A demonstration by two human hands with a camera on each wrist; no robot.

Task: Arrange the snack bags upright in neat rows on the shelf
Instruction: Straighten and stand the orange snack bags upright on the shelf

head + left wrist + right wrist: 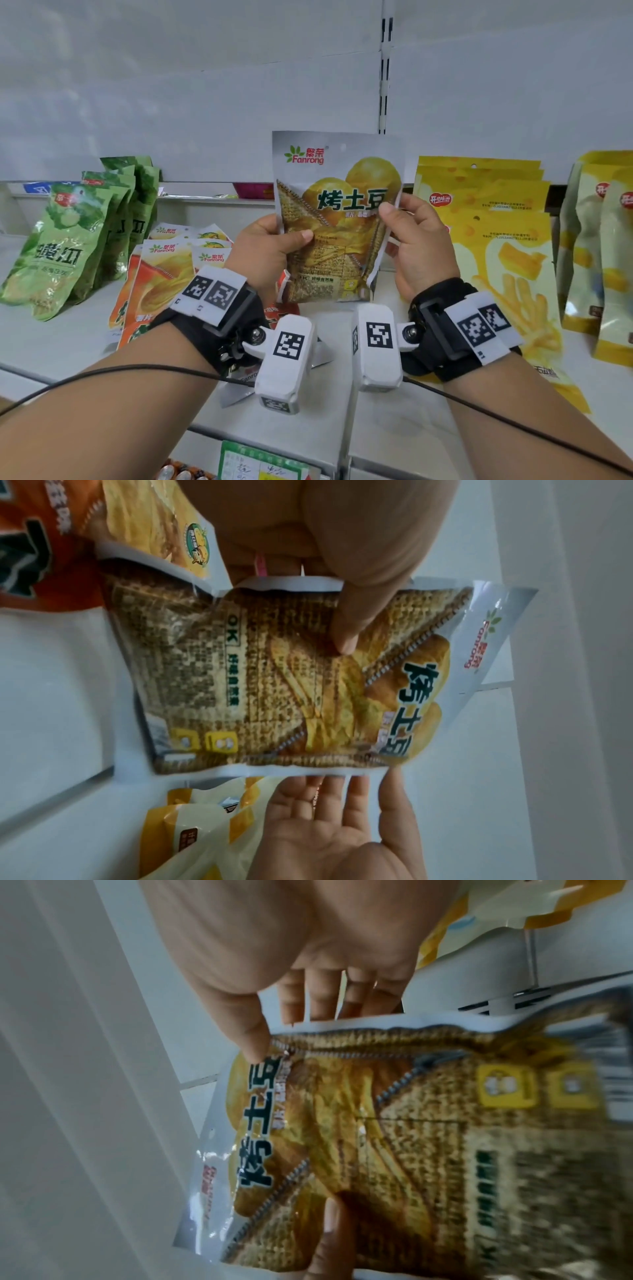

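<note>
1. Potato snack bag [337,219] is standing upright above the shelf [394,428], between both hands.
2. Left hand [263,248] is pinching its 9 o'clock edge.
3. Right hand [416,240] is pinching its 3 o'clock edge.

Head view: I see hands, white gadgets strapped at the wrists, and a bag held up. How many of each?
hands: 2, left hand and right hand
white wrist cameras: 2
held snack bag: 1
Total: 5
</note>
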